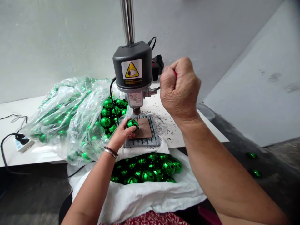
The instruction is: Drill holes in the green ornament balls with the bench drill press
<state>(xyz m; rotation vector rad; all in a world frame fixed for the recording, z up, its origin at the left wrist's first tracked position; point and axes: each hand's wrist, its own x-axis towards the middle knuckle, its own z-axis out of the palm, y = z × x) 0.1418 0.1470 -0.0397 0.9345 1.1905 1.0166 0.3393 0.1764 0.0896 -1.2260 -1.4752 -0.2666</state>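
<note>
My left hand (pixel 122 133) is closed around a shiny green ball (pixel 132 124), held over the left part of a brown board (pixel 144 128). The board lies on the grey slotted base (pixel 143 142) of a small drill press (pixel 132 65). Just above and right of the ball is the press's chuck (pixel 136 110); whether the bit touches the ball I cannot tell. Raised at the right, my right hand (pixel 180 89) makes a fist around the press's lever handle, of which a bit of red shows. The lever's rod (pixel 157 88) runs from the press to the fist.
A clear plastic bag (pixel 77 115) of green balls (pixel 106 122) covers the table's left side. Below the table edge, a white sack (pixel 150 200) holds more balls. Dark shavings lie around the base. A power strip (pixel 23 143) sits far left; two balls (pixel 252 155) are on the floor.
</note>
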